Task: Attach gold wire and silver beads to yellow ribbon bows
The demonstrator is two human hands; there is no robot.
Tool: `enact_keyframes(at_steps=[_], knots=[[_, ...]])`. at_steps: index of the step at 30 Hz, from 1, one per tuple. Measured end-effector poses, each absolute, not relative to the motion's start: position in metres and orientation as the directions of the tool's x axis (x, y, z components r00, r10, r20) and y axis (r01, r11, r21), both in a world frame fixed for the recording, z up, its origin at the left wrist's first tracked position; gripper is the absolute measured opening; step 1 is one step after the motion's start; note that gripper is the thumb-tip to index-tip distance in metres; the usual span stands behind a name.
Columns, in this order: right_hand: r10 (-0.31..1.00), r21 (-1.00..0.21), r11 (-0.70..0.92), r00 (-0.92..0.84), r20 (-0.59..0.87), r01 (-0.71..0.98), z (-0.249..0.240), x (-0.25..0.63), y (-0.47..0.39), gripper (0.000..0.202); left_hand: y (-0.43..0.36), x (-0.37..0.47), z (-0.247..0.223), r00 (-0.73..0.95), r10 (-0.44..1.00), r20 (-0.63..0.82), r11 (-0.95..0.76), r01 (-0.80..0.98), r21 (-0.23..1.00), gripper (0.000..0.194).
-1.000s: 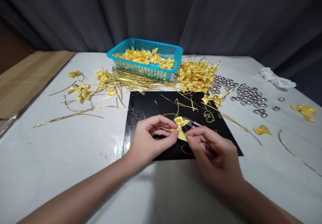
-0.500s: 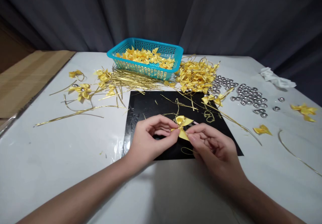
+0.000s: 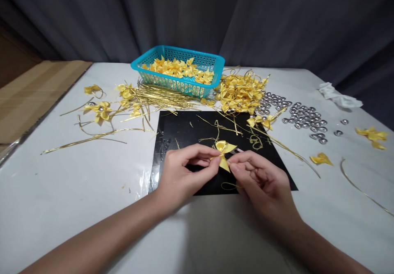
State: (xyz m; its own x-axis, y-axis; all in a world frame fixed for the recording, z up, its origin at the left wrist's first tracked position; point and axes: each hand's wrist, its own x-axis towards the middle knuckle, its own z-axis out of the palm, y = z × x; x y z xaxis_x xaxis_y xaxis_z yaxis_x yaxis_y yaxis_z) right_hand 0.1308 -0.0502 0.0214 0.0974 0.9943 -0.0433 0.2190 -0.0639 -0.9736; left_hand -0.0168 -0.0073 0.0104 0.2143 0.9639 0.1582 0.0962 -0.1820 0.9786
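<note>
Over a black mat (image 3: 184,130), my left hand (image 3: 187,169) pinches a yellow satin ribbon bow (image 3: 226,147) at its middle between thumb and fingers. Two pointed ribbon tails show, one to the upper right and one downward. Just right of the bow, my right hand (image 3: 261,175) is closed, thumb against index finger, on a thin gold wire (image 3: 229,186); a loop of it hangs out below the fingers. The exact spot where wire meets bow is partly hidden by the fingertips. Behind the right fingers a small pinkish-tipped tool (image 3: 236,151) is mostly covered.
A blue basket (image 3: 220,67) of yellow ribbon pieces stands at the back. Beside it lie a heap of yellow ribbon flowers (image 3: 241,91) and a bundle of gold wires (image 3: 163,97). Silver beads (image 3: 304,116) spread at right, with a crumpled white cloth (image 3: 338,95) beyond. Cardboard (image 3: 43,89) is at left.
The bow has turned slightly, its lower tail now pointing more clearly down. My left hand has shifted a little; the right hand stays nearly in place.
</note>
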Motion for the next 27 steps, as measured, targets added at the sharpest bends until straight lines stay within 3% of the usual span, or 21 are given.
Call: enact_keyframes(at_steps=[20, 27], knots=[[0.993, -0.97, -0.03, 0.116, -0.002, 0.24, 0.0227, 0.1255, -0.0516, 0.012, -0.0105, -0.017, 0.0095, 0.235, 0.928, 0.29, -0.341, 0.221, 0.914, 0.005], [0.983, -0.91, 0.084, 0.113, 0.141, 0.407, 0.0158, 0.1308, -0.0542, 0.013, -0.0036, -0.0156, 0.0092, 0.248, 0.96, 0.133, -0.157, 0.079, 0.984, 0.007]])
